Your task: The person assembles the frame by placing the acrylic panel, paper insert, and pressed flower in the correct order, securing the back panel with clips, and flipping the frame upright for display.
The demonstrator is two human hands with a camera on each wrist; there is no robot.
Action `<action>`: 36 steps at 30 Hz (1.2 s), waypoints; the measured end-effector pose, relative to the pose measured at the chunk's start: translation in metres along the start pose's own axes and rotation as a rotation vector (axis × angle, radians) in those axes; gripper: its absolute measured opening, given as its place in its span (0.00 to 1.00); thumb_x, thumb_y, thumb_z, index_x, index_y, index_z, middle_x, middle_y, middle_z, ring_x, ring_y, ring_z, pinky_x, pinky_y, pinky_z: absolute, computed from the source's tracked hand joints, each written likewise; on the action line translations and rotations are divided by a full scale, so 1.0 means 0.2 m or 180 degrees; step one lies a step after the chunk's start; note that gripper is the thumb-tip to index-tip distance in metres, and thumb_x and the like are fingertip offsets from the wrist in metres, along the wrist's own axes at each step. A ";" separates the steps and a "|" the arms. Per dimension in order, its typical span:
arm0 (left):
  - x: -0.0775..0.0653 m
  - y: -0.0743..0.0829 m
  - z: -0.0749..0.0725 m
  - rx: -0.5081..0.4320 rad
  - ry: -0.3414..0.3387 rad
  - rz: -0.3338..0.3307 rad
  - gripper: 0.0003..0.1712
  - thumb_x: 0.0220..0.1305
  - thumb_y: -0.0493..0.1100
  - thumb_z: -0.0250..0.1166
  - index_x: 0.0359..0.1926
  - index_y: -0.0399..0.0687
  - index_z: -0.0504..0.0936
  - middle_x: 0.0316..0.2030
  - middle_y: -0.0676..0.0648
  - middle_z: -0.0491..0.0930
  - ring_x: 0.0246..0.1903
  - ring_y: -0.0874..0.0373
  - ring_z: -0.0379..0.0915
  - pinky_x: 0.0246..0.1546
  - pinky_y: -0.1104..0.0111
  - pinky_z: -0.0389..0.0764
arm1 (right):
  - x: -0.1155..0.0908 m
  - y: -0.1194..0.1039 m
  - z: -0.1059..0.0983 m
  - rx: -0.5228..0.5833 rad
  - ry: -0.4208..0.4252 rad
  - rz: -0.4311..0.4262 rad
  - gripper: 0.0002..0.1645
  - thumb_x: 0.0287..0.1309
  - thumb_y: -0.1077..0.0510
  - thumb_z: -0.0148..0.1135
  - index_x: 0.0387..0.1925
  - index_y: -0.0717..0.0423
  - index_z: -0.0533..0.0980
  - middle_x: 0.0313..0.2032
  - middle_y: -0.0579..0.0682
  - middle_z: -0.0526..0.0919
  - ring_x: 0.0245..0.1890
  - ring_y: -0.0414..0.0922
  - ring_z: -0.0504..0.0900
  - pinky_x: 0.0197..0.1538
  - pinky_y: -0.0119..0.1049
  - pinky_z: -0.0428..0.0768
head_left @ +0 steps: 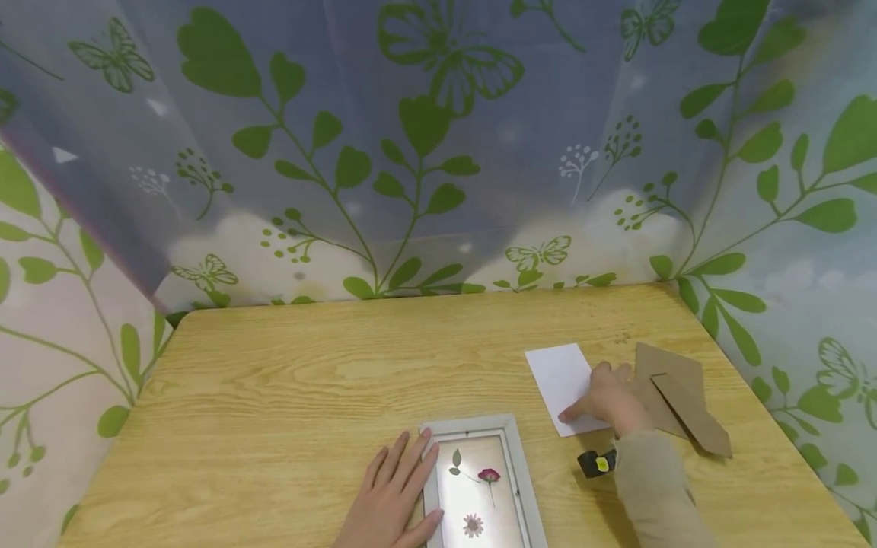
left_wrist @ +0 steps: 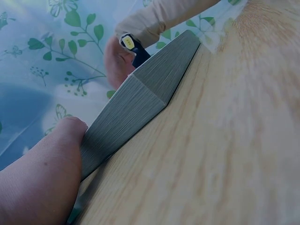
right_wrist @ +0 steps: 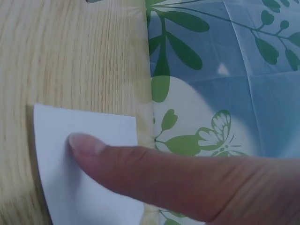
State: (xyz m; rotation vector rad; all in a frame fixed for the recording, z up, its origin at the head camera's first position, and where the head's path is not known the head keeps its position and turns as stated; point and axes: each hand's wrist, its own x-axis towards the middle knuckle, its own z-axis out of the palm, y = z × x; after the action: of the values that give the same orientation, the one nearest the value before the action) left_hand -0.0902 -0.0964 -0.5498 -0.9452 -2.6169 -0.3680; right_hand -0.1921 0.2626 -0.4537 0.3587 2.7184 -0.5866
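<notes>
A grey picture frame (head_left: 526,487) lies at the table's front, with a pressed red flower (head_left: 489,475), a pink flower (head_left: 473,525) and a leaf sprig (head_left: 456,460) behind its pane. My left hand (head_left: 393,495) rests on its left side, fingers straight, fingertips by the top corner. In the left wrist view the thumb (left_wrist: 56,150) lies against the side of the frame (left_wrist: 140,98). To the right, my right hand (head_left: 610,396) pinches a white card (head_left: 556,377) at its right edge. In the right wrist view the thumb (right_wrist: 108,159) lies on the card's face; the other fingers are hidden.
Folded brown kraft paper (head_left: 685,396), like an envelope with a flap, lies right of the right hand. A wooden table (head_left: 288,380) spreads under everything. Leaf-patterned cloth (head_left: 438,190) hangs along its back and sides. The right wrist wears a black band with a yellow mark (head_left: 597,463).
</notes>
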 end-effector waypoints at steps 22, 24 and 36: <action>0.00 0.00 0.00 -0.0006 0.0022 -0.0002 0.42 0.72 0.69 0.42 0.77 0.49 0.57 0.77 0.47 0.50 0.71 0.39 0.54 0.61 0.43 0.64 | 0.00 0.16 -0.04 0.0621 0.0020 -0.0162 0.54 0.39 0.43 0.82 0.54 0.75 0.62 0.49 0.73 0.74 0.46 0.62 0.75 0.47 0.55 0.75; 0.00 0.00 0.00 -0.0007 0.0012 -0.0014 0.43 0.72 0.68 0.44 0.77 0.49 0.57 0.77 0.47 0.50 0.71 0.39 0.54 0.60 0.43 0.64 | -0.01 0.16 -0.04 0.0523 0.0074 -0.0184 0.54 0.37 0.41 0.82 0.51 0.75 0.65 0.46 0.71 0.75 0.44 0.60 0.76 0.46 0.54 0.75; 0.00 0.01 0.00 -0.0052 0.0003 -0.0004 0.42 0.72 0.67 0.44 0.77 0.49 0.57 0.77 0.46 0.49 0.72 0.39 0.53 0.59 0.41 0.66 | -0.02 0.13 0.00 0.0209 0.0249 -0.0066 0.58 0.35 0.44 0.84 0.52 0.82 0.62 0.48 0.80 0.71 0.50 0.69 0.74 0.54 0.61 0.73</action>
State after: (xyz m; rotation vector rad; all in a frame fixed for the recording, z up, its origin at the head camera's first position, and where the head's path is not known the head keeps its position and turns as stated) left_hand -0.0893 -0.0942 -0.5493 -0.9483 -2.6176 -0.3907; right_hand -0.1802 0.2838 -0.4615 0.3776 2.7856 -0.6825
